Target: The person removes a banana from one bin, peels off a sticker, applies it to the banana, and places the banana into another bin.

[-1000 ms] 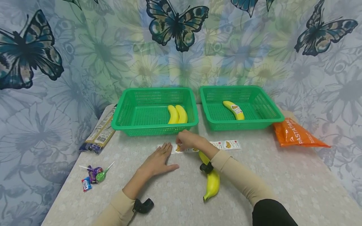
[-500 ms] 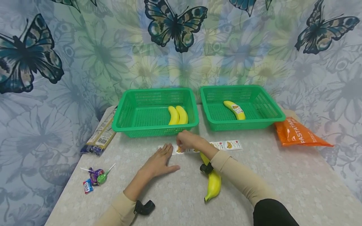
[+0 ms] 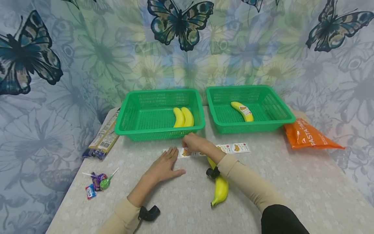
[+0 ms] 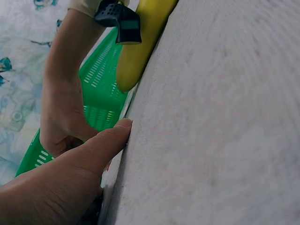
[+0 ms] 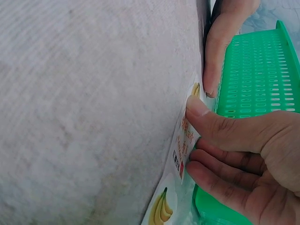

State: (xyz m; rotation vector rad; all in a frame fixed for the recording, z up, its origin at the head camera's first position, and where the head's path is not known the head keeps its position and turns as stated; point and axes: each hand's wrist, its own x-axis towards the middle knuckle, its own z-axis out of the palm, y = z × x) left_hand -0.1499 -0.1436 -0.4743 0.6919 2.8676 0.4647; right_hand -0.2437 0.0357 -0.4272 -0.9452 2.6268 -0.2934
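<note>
A white strip of banana stickers lies flat on the table in front of two green baskets. My left hand rests flat at its left end, fingers extended and thumb spread. Bent over the left part of the strip is my right hand; in the right wrist view its thumb presses at a sticker's edge and the other fingers are curled beside it. The index fingertip is hidden there. A yellow banana lies on the table below my right wrist, partly covered by the wrist camera.
The left basket holds two bananas; the right basket holds one banana with a sticker. An orange pasta bag lies at right. At left are a gold packet, lollipops and a small wrapped candy.
Both hands stay in place on the strip. Only the head view shifts slightly.
</note>
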